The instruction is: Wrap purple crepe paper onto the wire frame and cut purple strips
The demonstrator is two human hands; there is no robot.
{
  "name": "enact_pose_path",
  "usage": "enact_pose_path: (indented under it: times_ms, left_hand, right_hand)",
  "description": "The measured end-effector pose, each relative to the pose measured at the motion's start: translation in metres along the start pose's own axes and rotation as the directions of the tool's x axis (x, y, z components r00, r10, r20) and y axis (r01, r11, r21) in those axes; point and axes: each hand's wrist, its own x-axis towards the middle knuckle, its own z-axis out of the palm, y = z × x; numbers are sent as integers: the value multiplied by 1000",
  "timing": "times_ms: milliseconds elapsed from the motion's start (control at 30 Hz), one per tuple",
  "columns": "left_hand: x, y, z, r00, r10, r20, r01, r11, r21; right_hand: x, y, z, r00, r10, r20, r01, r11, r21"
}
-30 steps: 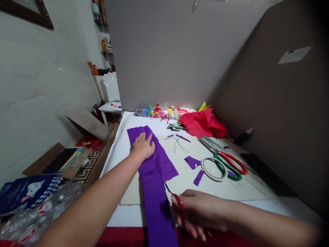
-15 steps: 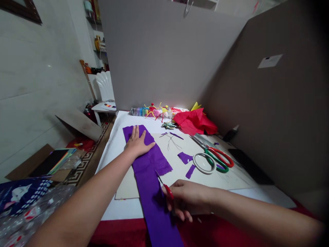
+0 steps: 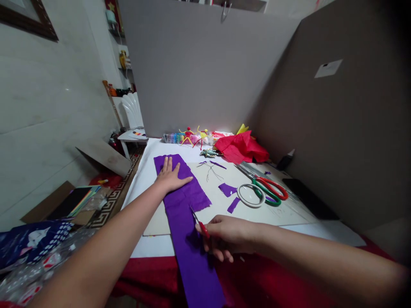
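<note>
A long strip of purple crepe paper or cloth [image 3: 184,239] runs from the board over the table's front edge, with a cut piece jutting out at its right. My left hand [image 3: 170,175] lies flat on the far end of it, fingers spread. My right hand [image 3: 223,235] grips small red-handled scissors [image 3: 203,229]; their blades point up and left at the inner corner of the cut. Two purple scraps [image 3: 227,189] lie to the right. Above them is a wire figure [image 3: 210,169] with purple bits at its top.
Larger red and green scissors [image 3: 272,188] lie on the right beside a white ring [image 3: 251,195] and a dark flat object [image 3: 310,199]. Red crumpled material [image 3: 242,146], small pipe-cleaner figures [image 3: 188,136] and a metallic figurine [image 3: 209,153] sit at the back. Grey panels [image 3: 205,72] stand behind and right.
The view has shifted slightly. My left hand stays flat on the purple strip, and my right hand keeps hold of the scissors with the blades at the inner corner of the cut.
</note>
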Motion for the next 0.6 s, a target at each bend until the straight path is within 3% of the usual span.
enact_pose_path:
  times_ms: [600]
  left_hand:
    - [1,2,2,999,22,30,-25,996,82]
  right_hand:
    - [-5,8,1,998,-57,-25,56,998,-34]
